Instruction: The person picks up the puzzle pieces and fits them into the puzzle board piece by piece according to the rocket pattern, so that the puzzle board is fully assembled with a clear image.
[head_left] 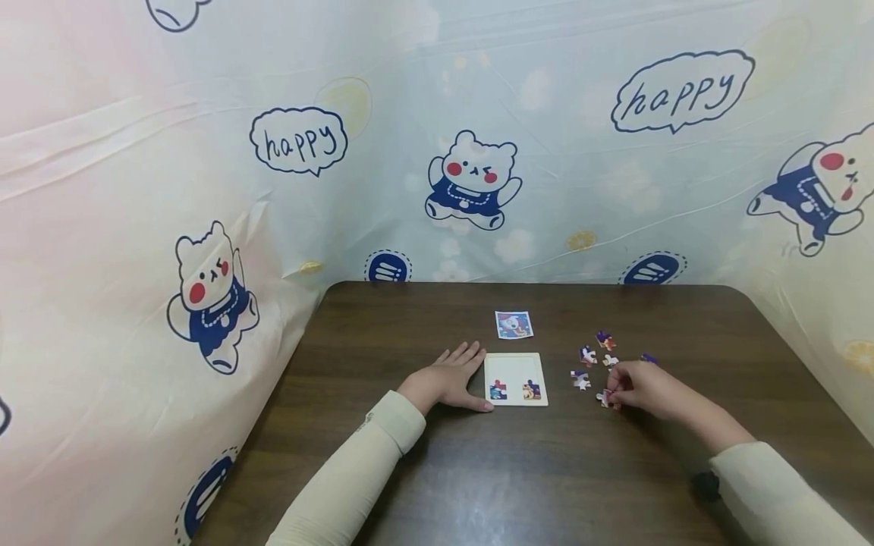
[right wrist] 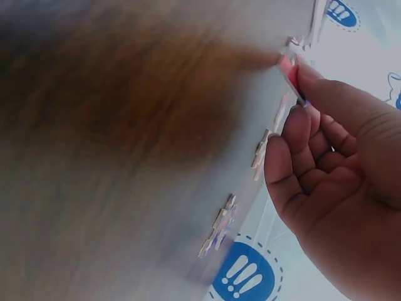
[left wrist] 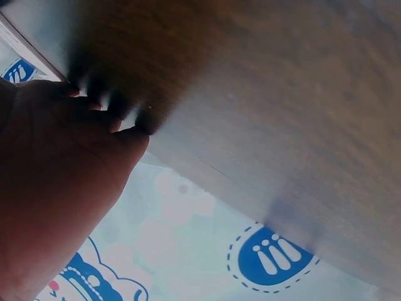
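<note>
My right hand (head_left: 645, 388) pinches a puzzle piece (right wrist: 289, 72) between thumb and fingertips, tilted on edge in the right wrist view. In the head view that piece shows at the fingertips, right of the puzzle board. My left hand (head_left: 451, 381) rests flat on the table with fingers spread, its thumb and fingertips right at the left edge of the white square puzzle board (head_left: 514, 368). Two pieces lie in the board: one piece (head_left: 498, 390) in the near left corner, another piece (head_left: 532, 390) toward the near right corner. The left wrist view shows that palm low over the tabletop.
Several loose puzzle pieces (head_left: 580, 380) lie scattered around the right hand, one purple piece (head_left: 649, 358) partly behind it. A small picture card (head_left: 514, 324) lies beyond the board. The dark wooden table (head_left: 382, 326) ends at a printed cloth backdrop (head_left: 546, 189).
</note>
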`<state>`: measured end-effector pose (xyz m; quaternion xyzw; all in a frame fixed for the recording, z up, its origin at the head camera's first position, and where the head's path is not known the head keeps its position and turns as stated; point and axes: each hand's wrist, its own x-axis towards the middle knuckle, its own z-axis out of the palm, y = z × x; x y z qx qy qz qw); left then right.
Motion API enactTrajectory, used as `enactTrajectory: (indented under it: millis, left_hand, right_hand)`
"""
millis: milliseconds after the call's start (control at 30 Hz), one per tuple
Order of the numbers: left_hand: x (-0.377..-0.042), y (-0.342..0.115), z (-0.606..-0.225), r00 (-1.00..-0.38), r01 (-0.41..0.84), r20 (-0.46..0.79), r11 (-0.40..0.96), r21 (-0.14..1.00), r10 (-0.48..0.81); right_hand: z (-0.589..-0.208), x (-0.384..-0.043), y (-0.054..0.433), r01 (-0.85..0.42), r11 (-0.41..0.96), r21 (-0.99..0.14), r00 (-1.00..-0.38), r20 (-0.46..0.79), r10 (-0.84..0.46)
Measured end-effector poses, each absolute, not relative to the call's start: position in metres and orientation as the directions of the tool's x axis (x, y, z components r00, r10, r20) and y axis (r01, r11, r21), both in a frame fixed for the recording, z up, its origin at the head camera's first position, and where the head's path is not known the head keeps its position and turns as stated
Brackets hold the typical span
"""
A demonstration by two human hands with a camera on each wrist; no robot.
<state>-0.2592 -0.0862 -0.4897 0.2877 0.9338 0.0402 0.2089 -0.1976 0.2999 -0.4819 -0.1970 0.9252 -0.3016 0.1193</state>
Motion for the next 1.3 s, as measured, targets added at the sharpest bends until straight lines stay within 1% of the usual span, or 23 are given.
enactTrajectory:
  millis: [167, 467, 633, 733, 833, 1000, 1167, 1300]
  left_hand:
    - [-0.259, -0.086, -0.490, -0.751, 0.519, -0.359, 0.832, 0.197, 0.554]
    - [-0.259, -0.087, -0.489, -0.747, 0.524, -0.362, 0.829, 0.197, 0.558]
    - [-0.259, -0.086, -0.489, -0.751, 0.521, -0.358, 0.831, 0.196, 0.555]
    - [-0.259, -0.087, -0.490, -0.752, 0.524, -0.353, 0.830, 0.194, 0.557]
    - [-0.259, -0.087, -0.491, -0.750, 0.525, -0.354, 0.828, 0.196, 0.559]
    - [-0.260, -0.086, -0.493, -0.745, 0.519, -0.375, 0.833, 0.192, 0.552]
    - [-0.262, -0.086, -0.496, -0.746, 0.504, -0.393, 0.842, 0.194, 0.537]
    - [-0.264, -0.086, -0.499, -0.751, 0.494, -0.373, 0.839, 0.229, 0.545]
  right_hand:
    - [-0.479, -0.202, 0.302, -0.278, 0.729, -0.625, -0.890, -0.119, -0.441]
    - [-0.473, -0.205, 0.291, -0.294, 0.705, -0.645, -0.893, -0.078, -0.444]
    - [-0.476, -0.208, 0.280, -0.353, 0.712, -0.608, -0.895, -0.004, -0.447]
    - [-0.480, -0.209, 0.276, -0.379, 0.721, -0.580, -0.889, 0.011, -0.458]
    - [-0.483, -0.211, 0.273, -0.385, 0.729, -0.566, -0.885, 0.002, -0.466]
    - [-0.486, -0.213, 0.272, -0.361, 0.735, -0.574, -0.884, -0.039, -0.466]
    - [-0.487, -0.216, 0.271, -0.322, 0.721, -0.613, -0.885, -0.076, -0.460]
    - [-0.484, -0.222, 0.266, -0.283, 0.698, -0.658, -0.888, -0.096, -0.450]
